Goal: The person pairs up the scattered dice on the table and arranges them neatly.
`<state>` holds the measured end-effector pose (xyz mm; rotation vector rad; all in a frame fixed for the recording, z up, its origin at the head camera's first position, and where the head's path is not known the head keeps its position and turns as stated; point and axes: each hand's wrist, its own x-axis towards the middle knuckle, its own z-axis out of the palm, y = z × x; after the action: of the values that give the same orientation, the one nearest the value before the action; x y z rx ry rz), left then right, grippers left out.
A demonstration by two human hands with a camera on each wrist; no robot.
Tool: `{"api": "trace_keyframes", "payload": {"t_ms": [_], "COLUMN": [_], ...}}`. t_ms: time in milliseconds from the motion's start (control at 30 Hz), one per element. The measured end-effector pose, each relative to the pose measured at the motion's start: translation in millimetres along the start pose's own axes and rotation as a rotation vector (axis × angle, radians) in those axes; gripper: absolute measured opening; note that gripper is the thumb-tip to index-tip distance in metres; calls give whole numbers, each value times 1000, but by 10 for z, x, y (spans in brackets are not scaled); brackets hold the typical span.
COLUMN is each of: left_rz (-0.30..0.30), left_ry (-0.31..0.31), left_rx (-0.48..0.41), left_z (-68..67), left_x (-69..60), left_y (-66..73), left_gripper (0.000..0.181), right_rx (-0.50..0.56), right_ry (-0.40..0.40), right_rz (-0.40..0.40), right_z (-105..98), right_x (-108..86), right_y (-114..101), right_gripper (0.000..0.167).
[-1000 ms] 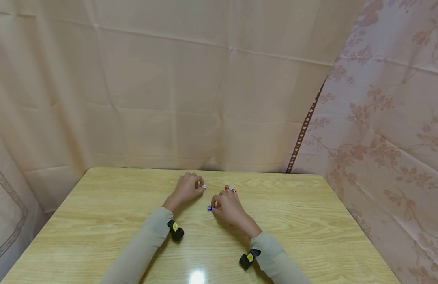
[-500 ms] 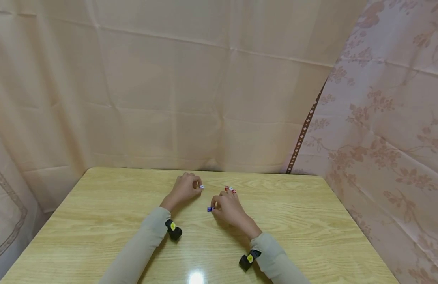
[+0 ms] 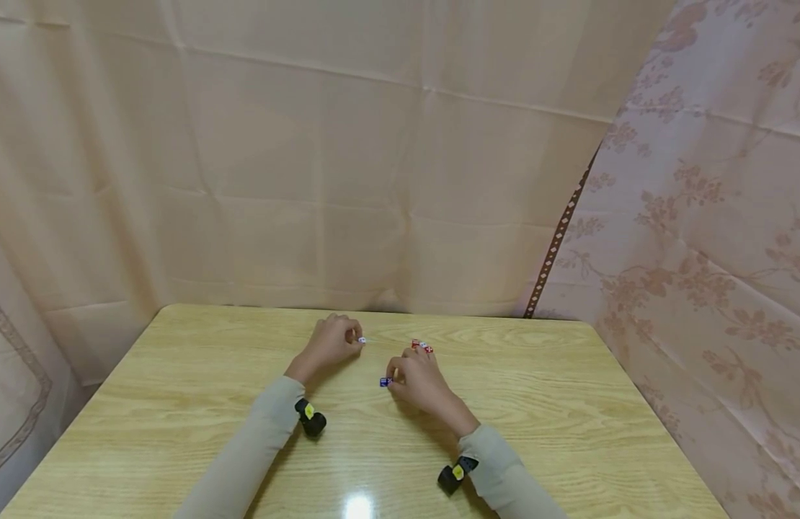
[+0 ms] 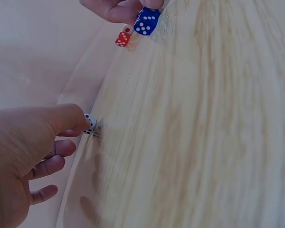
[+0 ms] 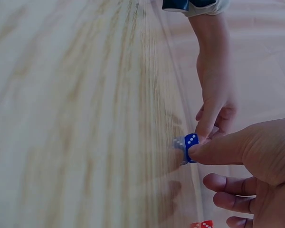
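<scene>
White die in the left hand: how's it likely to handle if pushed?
The white die is probably light; the left hand pinches it between thumb and finger. Its flat faces should resist smooth rolling, so it'd more likely slide or tumble. Sliding seems easy: the tabletop looks glossy and reflective.

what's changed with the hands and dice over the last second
The left hand has moved a little to the left, away from the right hand, carrying the white die it pinches. Nothing was visibly picked up or let go. The right hand stays in place, pinching the blue die; the red dice beyond it look unmoved.
</scene>
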<state>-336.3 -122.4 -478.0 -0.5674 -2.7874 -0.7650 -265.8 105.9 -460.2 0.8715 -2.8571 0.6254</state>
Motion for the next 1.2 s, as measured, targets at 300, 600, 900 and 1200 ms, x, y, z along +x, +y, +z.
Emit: {"api": "trace_keyframes", "payload": {"t_ms": [300,600,900,1200], "left_rz": [-21,-26,-47,-49], "left_ry": [-16,-13,-28,-25], "left_rx": [-3,-4,-11,-13], "left_z": [-83,-130,-150,-155], "left_x": [-44,-90,-115,-112], "left_y": [-59,-97,-114,-106], "left_gripper": [8,7,8,7], "right_rx": [9,13,21,26], "right_ry": [-1,-6,-14,-11], "right_rz": [2,5,11,13], "right_z": [-2,3,-2,-7], "right_x": [-3,-2,-1,2], "right_y": [-4,5,-2,0], "right_gripper": [11,12,13,14]}}
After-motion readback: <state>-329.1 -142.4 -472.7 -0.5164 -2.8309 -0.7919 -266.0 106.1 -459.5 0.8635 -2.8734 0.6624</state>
